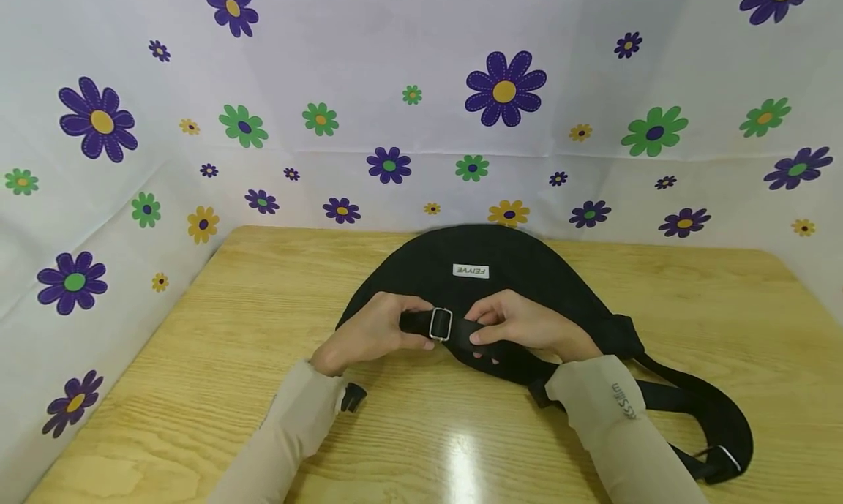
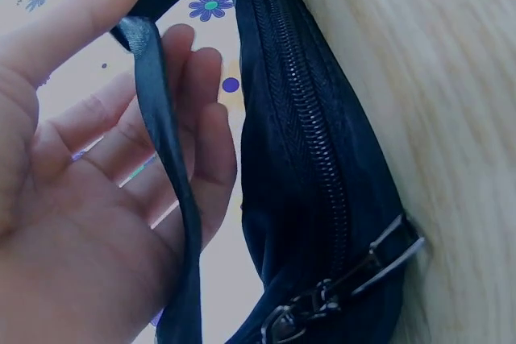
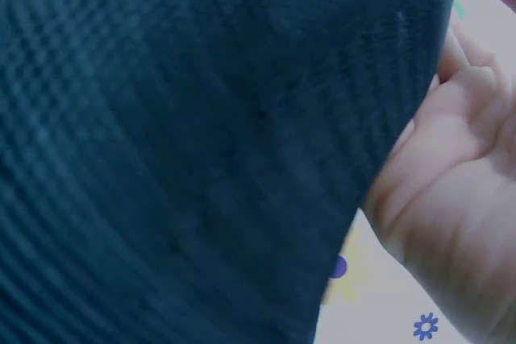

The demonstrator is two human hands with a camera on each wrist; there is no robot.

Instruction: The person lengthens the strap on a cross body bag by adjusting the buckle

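A black sling bag [image 1: 500,248] with a white label [image 1: 470,271] lies on the table. Over its near edge, my left hand [image 1: 374,328] pinches the black strap [image 1: 416,321] just left of a silver slider buckle [image 1: 440,324]. My right hand [image 1: 527,325] pinches the strap on the buckle's other side, between thumb and fingers. In the left wrist view a narrow strap length [image 2: 165,118] hangs from under the thumb across the palm, beside the bag's zipper [image 2: 310,118] and its metal pulls [image 2: 395,259]. Strap webbing [image 3: 210,151] fills most of the right wrist view, close up.
To the right, the strap loops over the wooden table [image 1: 230,328] and carries a metal ring [image 1: 727,459]. A small black plastic piece [image 1: 353,397] shows beside the left sleeve. A flower-patterned white cloth [image 1: 421,123] stands behind and at the left.
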